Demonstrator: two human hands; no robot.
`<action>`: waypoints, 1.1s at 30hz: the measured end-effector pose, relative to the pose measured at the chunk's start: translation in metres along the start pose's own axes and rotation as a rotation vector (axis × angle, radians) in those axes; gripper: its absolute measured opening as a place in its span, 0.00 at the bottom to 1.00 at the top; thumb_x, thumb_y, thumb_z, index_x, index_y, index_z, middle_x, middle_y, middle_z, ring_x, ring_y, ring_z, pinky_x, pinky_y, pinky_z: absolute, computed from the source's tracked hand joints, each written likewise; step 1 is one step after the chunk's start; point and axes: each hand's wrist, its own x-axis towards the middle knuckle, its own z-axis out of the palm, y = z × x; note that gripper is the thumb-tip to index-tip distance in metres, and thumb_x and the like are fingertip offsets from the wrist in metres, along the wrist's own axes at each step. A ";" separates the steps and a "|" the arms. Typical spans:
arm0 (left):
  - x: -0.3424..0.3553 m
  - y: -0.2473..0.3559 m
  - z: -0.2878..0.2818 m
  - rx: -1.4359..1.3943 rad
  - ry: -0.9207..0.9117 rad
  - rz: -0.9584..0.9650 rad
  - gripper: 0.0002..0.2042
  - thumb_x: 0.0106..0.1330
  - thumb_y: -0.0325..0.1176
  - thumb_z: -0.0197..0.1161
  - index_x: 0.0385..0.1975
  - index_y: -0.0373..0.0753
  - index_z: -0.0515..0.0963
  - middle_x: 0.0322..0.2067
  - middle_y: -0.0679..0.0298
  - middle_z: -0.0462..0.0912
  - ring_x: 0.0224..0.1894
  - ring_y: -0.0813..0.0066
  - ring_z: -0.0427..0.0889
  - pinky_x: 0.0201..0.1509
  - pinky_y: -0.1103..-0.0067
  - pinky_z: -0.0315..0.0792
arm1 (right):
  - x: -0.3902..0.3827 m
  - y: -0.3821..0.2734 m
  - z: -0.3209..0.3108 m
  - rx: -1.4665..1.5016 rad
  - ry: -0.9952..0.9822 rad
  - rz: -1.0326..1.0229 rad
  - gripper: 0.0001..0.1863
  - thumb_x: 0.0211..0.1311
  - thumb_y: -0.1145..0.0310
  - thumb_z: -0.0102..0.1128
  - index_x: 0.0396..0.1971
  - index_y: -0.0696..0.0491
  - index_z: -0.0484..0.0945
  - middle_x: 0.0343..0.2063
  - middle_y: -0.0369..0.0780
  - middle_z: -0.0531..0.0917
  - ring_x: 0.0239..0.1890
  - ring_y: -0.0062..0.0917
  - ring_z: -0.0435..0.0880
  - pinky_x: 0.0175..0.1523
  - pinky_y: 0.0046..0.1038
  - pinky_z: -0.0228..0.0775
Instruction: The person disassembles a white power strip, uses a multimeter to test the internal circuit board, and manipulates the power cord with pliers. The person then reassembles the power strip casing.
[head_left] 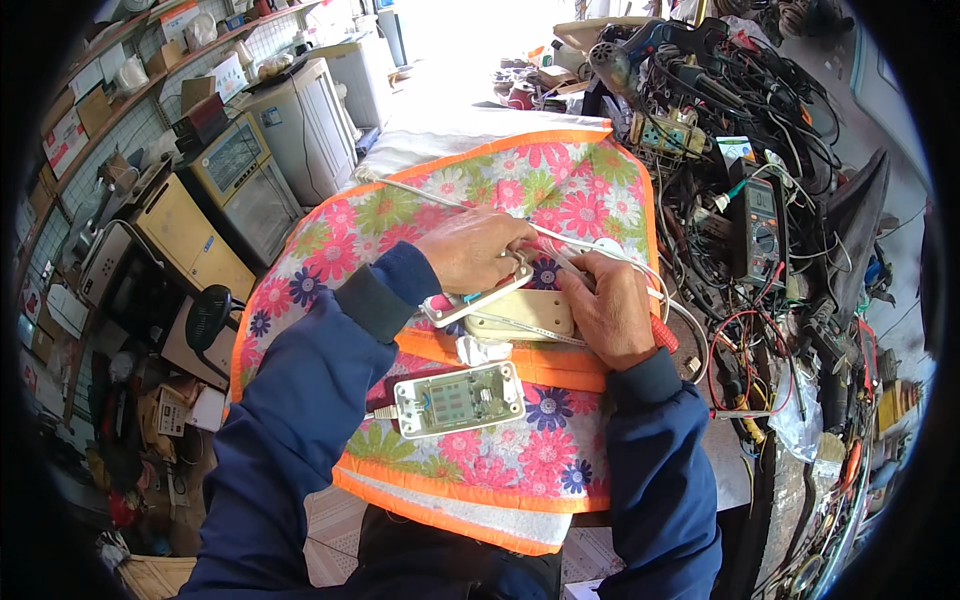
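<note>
My left hand [472, 252] is closed on an opened white plastic housing [478, 302], tilted up over a floral blanket [340, 240] with orange edging. A white cord [425, 193] runs past its fingers. My right hand [612, 305] grips a red-handled tool [663, 335]; a thin metal part of it points toward the housing, but its tip is hard to make out. Below the hands lies a cream-coloured cover [540, 312] with a pale cord across it. Nearer me, an opened control box [458, 400] rests face up, its inner parts showing. Beside the cover is a crumpled white scrap [482, 350].
On the right, a heap of black cables [715, 90] and tools crowds the bench around a multimeter [762, 225] with red leads. A clear plastic bag [797, 425] hangs there. Old cabinets [190, 235] and loaded shelves line the left side. Bright light fills the far end.
</note>
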 end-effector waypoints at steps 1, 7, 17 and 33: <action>-0.001 -0.001 -0.001 -0.044 -0.010 -0.010 0.17 0.61 0.29 0.57 0.49 0.30 0.77 0.40 0.43 0.82 0.46 0.43 0.80 0.54 0.59 0.71 | 0.000 -0.004 0.001 0.035 -0.044 0.025 0.12 0.62 0.65 0.63 0.34 0.60 0.85 0.25 0.54 0.83 0.31 0.50 0.85 0.37 0.43 0.75; -0.001 -0.001 -0.003 -0.046 -0.065 0.098 0.20 0.60 0.25 0.62 0.55 0.35 0.77 0.39 0.52 0.80 0.44 0.55 0.80 0.51 0.64 0.73 | -0.003 -0.010 0.009 -0.016 -0.125 0.005 0.14 0.63 0.61 0.64 0.32 0.58 0.85 0.24 0.51 0.84 0.29 0.47 0.85 0.35 0.42 0.74; -0.002 -0.001 -0.019 -0.573 -0.066 -0.032 0.18 0.65 0.20 0.57 0.56 0.33 0.74 0.41 0.62 0.81 0.43 0.73 0.82 0.43 0.77 0.76 | 0.003 0.002 0.006 0.244 -0.040 0.042 0.14 0.73 0.63 0.58 0.37 0.61 0.79 0.19 0.39 0.78 0.22 0.21 0.75 0.30 0.27 0.68; -0.018 0.003 -0.027 -1.087 -0.215 -0.045 0.17 0.75 0.28 0.57 0.60 0.29 0.70 0.45 0.60 0.82 0.42 0.78 0.82 0.41 0.83 0.76 | 0.001 -0.019 -0.022 0.617 -0.141 0.075 0.12 0.72 0.67 0.62 0.44 0.62 0.79 0.27 0.30 0.79 0.28 0.10 0.72 0.32 0.16 0.65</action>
